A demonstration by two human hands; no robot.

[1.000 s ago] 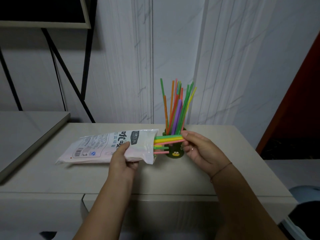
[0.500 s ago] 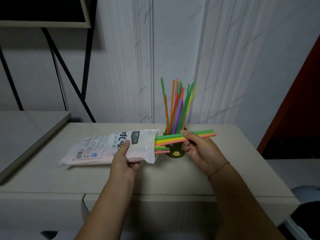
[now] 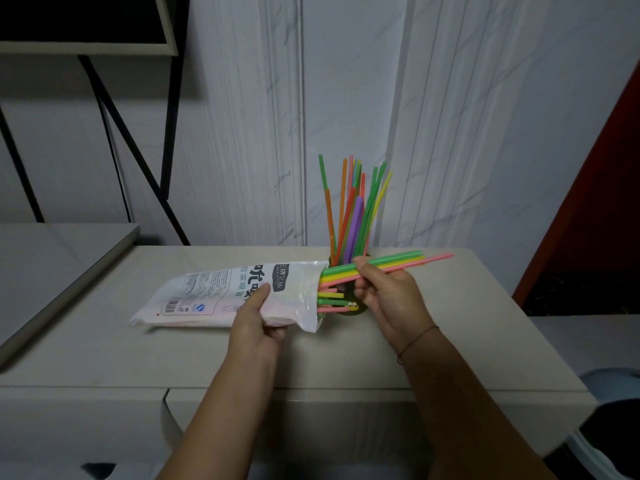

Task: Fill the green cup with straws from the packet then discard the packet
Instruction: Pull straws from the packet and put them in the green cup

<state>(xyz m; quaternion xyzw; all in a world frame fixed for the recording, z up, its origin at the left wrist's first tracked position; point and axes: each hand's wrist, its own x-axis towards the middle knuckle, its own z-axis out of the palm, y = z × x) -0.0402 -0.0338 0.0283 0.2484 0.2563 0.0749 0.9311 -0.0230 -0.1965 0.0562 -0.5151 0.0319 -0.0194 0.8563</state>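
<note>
Left hand (image 3: 258, 323) grips the white straw packet (image 3: 221, 292) near its open mouth, thumb on top and fingers curled beneath, with the forearm rising from the lower edge of the view. Right hand (image 3: 388, 296) pinches a small bundle of green, yellow and pink straws (image 3: 398, 265) partly drawn out of the mouth, their free ends pointing right and slightly upward. The green cup (image 3: 348, 312) stands on the beige counter (image 3: 138, 348) directly behind the packet mouth and right hand, largely hidden, with upright straws (image 3: 353, 220) fanned above it. The wall lies close behind the cup. Bare counter extends right of the cup to the side edge, and before both hands to the front edge.
</note>
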